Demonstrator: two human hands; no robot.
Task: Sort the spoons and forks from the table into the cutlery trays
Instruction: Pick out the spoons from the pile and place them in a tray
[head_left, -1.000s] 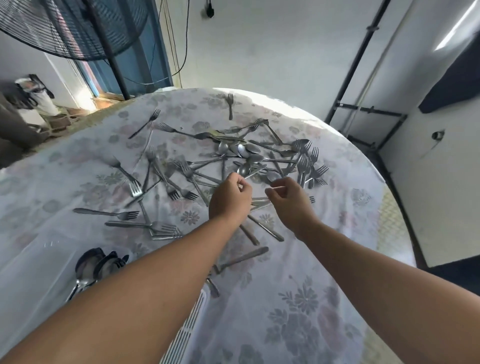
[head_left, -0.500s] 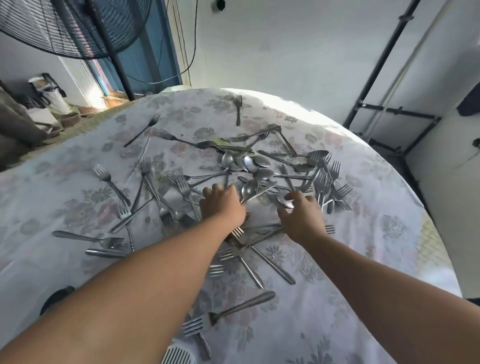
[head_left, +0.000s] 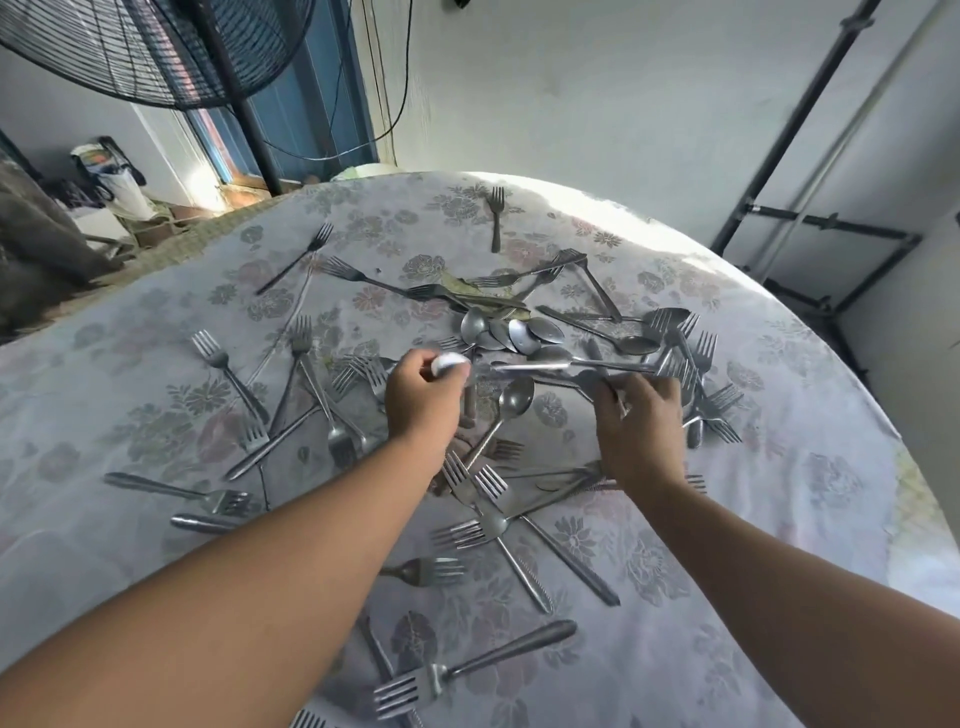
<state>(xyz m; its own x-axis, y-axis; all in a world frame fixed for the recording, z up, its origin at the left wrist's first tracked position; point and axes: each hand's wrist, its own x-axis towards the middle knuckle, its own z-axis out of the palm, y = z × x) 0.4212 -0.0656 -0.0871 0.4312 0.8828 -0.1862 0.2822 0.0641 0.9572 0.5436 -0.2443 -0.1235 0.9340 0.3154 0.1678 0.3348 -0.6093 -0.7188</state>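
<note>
Forks and spoons lie scattered over a round table with a flowered cloth (head_left: 789, 525). Above the middle of the pile, my left hand (head_left: 423, 397) grips a spoon (head_left: 450, 362), whose shiny bowl sticks out above the fingers. My right hand (head_left: 641, 421) is curled over the pile to the right and holds a metal handle, apparently a spoon's (head_left: 592, 382). Between the hands lies another spoon (head_left: 515, 400). A cluster of spoons (head_left: 511, 332) sits just beyond them. Loose forks (head_left: 223, 364) spread to the left and toward me (head_left: 415, 686). No cutlery tray is in view.
A large standing fan (head_left: 156, 52) rises behind the table at the far left. Bags and clutter (head_left: 109, 176) sit on the floor there. A black metal frame (head_left: 810, 223) stands against the wall at the right. The table edge curves away on the right.
My head has tilted up, so the trays at the lower left have left the view. Both hands have closed on cutlery in the pile, and the left hand has lifted a spoon.
</note>
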